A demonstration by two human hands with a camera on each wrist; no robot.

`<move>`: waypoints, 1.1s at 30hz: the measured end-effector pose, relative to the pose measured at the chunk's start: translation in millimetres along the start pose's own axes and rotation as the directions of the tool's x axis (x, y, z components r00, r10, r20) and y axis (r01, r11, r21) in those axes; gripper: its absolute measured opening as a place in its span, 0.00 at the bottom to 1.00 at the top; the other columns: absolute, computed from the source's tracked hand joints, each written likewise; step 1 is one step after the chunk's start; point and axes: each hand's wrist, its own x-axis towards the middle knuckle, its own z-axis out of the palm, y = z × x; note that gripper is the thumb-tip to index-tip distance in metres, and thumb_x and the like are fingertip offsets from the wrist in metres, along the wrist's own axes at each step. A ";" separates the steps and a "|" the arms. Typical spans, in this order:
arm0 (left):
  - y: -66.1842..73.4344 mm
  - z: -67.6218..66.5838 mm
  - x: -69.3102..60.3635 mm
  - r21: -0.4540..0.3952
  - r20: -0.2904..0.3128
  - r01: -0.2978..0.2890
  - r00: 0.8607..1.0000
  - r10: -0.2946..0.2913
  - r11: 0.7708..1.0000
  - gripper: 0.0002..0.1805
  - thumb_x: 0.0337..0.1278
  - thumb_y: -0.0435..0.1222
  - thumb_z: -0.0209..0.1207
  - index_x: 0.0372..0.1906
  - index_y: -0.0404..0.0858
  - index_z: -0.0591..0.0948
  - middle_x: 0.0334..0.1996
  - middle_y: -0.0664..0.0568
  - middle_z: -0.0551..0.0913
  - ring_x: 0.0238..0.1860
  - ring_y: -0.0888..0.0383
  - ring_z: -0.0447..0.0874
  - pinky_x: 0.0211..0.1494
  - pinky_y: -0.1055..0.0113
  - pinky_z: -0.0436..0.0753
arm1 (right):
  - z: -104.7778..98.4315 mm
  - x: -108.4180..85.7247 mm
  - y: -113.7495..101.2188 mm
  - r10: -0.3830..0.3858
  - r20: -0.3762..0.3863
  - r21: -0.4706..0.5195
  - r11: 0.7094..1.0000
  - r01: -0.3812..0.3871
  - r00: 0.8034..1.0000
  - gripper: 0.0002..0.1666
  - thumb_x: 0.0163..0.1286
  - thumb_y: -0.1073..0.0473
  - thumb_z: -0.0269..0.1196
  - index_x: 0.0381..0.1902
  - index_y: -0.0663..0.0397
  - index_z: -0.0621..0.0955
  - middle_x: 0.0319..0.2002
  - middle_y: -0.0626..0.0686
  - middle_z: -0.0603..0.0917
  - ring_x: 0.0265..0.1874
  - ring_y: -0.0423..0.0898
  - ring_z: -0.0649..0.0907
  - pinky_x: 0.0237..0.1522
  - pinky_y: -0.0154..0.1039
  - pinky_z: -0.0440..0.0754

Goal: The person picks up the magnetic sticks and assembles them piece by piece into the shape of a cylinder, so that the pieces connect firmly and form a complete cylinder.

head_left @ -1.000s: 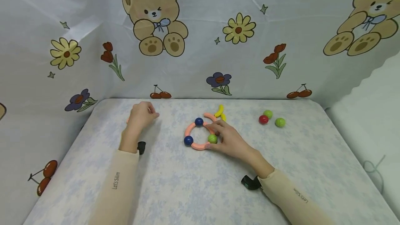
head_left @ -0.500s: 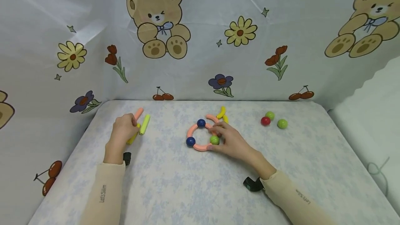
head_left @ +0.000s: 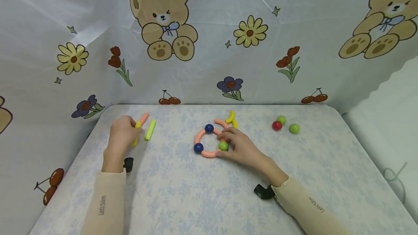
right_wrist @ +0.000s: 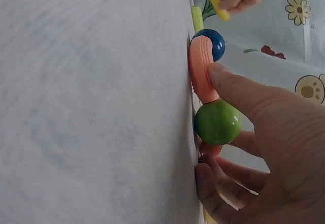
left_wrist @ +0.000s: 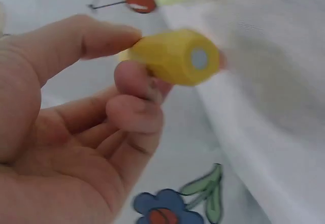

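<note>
My left hand [head_left: 122, 135] pinches a yellow stick [head_left: 136, 133] between thumb and fingers; in the left wrist view the stick [left_wrist: 175, 56] shows a round grey spot on its end. A ring of curved pink pieces [head_left: 209, 153] joined by two dark blue balls [head_left: 198, 148] and a green ball [head_left: 223, 145] lies mid-table. Around the ring's right side, my right hand [head_left: 243, 149] has its thumb on a pink piece [right_wrist: 203, 69], its fingers on the far side of the green ball [right_wrist: 218, 122].
A pink stick [head_left: 145, 118] and a light green stick [head_left: 150, 130] lie right of my left hand. Behind the ring are another curved pink piece [head_left: 221, 122] and two yellow curved pieces [head_left: 230, 116]. Farther right sit a red ball [head_left: 277, 125] and two green balls [head_left: 294, 128].
My left hand has moved left and toward me since a second ago, uncovering the sticks, and now has the yellow stick lifted. The right hand stays at the ring.
</note>
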 end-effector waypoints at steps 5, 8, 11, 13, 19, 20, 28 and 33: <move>24.0 0.4 -7.5 -0.100 -0.147 -0.216 0.969 0.200 0.971 0.12 0.63 0.32 0.67 0.45 0.27 0.81 0.39 0.35 0.86 0.40 0.41 0.85 0.44 0.51 0.84 | 0.6 0.1 -0.2 0.003 0.014 0.004 1.000 -0.003 1.000 0.29 0.63 0.44 0.79 0.57 0.51 0.87 0.62 0.53 0.81 0.61 0.50 0.81 0.57 0.51 0.80; 41.6 13.9 -9.3 -0.167 -0.195 -0.315 0.939 0.281 0.934 0.10 0.62 0.30 0.67 0.44 0.29 0.82 0.37 0.38 0.87 0.38 0.45 0.87 0.43 0.55 0.85 | 0.9 -0.2 0.1 0.003 0.023 0.003 1.000 -0.003 1.000 0.29 0.63 0.44 0.79 0.57 0.51 0.87 0.63 0.52 0.81 0.62 0.51 0.80 0.56 0.50 0.80; 59.2 30.6 -13.1 -0.242 -0.211 -0.385 0.917 0.339 0.891 0.11 0.62 0.29 0.69 0.47 0.31 0.83 0.38 0.39 0.88 0.37 0.47 0.88 0.42 0.60 0.84 | 1.5 -0.3 0.2 -0.003 0.035 0.005 1.000 0.003 0.999 0.29 0.63 0.44 0.79 0.57 0.50 0.87 0.64 0.52 0.81 0.62 0.51 0.80 0.52 0.47 0.80; 70.2 40.7 -17.0 -0.277 -0.219 -0.430 0.899 0.379 0.859 0.12 0.63 0.30 0.69 0.48 0.32 0.83 0.39 0.40 0.89 0.37 0.49 0.88 0.42 0.62 0.84 | 1.8 0.0 0.0 -0.014 0.044 0.009 1.000 0.013 0.999 0.29 0.63 0.44 0.79 0.57 0.50 0.87 0.64 0.52 0.81 0.61 0.49 0.79 0.49 0.45 0.79; 95.7 64.6 -27.2 -0.333 -0.223 -0.540 0.841 0.492 0.773 0.13 0.66 0.33 0.70 0.51 0.36 0.82 0.40 0.45 0.90 0.38 0.53 0.88 0.42 0.61 0.86 | 1.6 1.4 -2.1 -0.058 0.067 0.018 0.998 0.057 0.996 0.29 0.62 0.44 0.79 0.57 0.49 0.87 0.62 0.49 0.82 0.58 0.46 0.80 0.47 0.42 0.80; 98.6 68.3 -28.4 -0.339 -0.218 -0.555 0.832 0.511 0.760 0.12 0.66 0.33 0.70 0.51 0.37 0.82 0.40 0.46 0.90 0.39 0.54 0.88 0.42 0.62 0.86 | 1.5 1.2 -2.7 -0.060 0.073 0.019 0.998 0.058 0.996 0.29 0.62 0.44 0.79 0.57 0.48 0.87 0.62 0.49 0.81 0.58 0.46 0.80 0.48 0.43 0.80; 110.6 95.4 -35.5 -0.356 -0.246 -0.642 0.766 0.594 0.679 0.12 0.68 0.32 0.68 0.52 0.40 0.81 0.40 0.51 0.88 0.41 0.57 0.87 0.43 0.62 0.87 | 2.4 -0.1 -5.7 -0.057 0.112 0.025 0.998 0.054 0.992 0.28 0.63 0.44 0.79 0.57 0.47 0.87 0.64 0.50 0.80 0.60 0.48 0.81 0.48 0.42 0.80; 111.8 106.4 -38.5 -0.348 -0.187 -0.626 0.776 0.603 0.698 0.09 0.68 0.32 0.68 0.49 0.42 0.82 0.38 0.53 0.88 0.38 0.60 0.84 0.42 0.61 0.86 | 2.9 0.0 -7.2 -0.066 0.117 0.034 0.997 0.062 0.991 0.28 0.62 0.43 0.79 0.56 0.47 0.87 0.61 0.49 0.80 0.53 0.47 0.81 0.45 0.39 0.78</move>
